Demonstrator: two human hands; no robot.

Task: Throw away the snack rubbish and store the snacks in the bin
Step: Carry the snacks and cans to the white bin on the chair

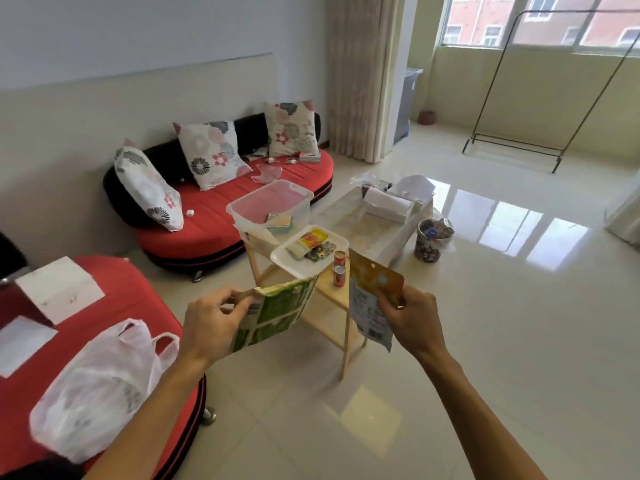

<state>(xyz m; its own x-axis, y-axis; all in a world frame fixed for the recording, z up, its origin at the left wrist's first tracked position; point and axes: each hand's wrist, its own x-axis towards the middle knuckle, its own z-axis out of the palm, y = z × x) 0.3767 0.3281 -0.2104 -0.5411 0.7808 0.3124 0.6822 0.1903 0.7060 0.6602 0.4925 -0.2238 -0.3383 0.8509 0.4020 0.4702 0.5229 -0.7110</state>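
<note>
Packets fill both of my hands, held up over the tiled floor just in front of the small wooden table (332,299). My left hand (211,323) pinches a green packet (277,313) by its left edge, thumb and fingers closed on it, and its upper edge looks ragged. My right hand (414,320) grips an orange packet (372,299) at its right side, fingers curled round it; the pale printed back with a barcode hangs down and faces me. The two packets are apart, with the table showing between them. On the table stands a clear plastic bin (242,209) with no lid on, and a few snack packs (278,221) lie at its bottom. Just beside the bin, nearer me, a white tray (294,268) carries more snack packets (311,245). Two small red cans (339,266) stand upright next to the tray, near the table's right edge. Beyond the table is a glass coffee table (360,220), and a floral waste basket (429,242) sits on the floor at its right, with rubbish showing at the top. A red sofa (214,216) with flowered cushions runs along the wall. A white plastic bag (93,386) lies on the red seat at my left.
</note>
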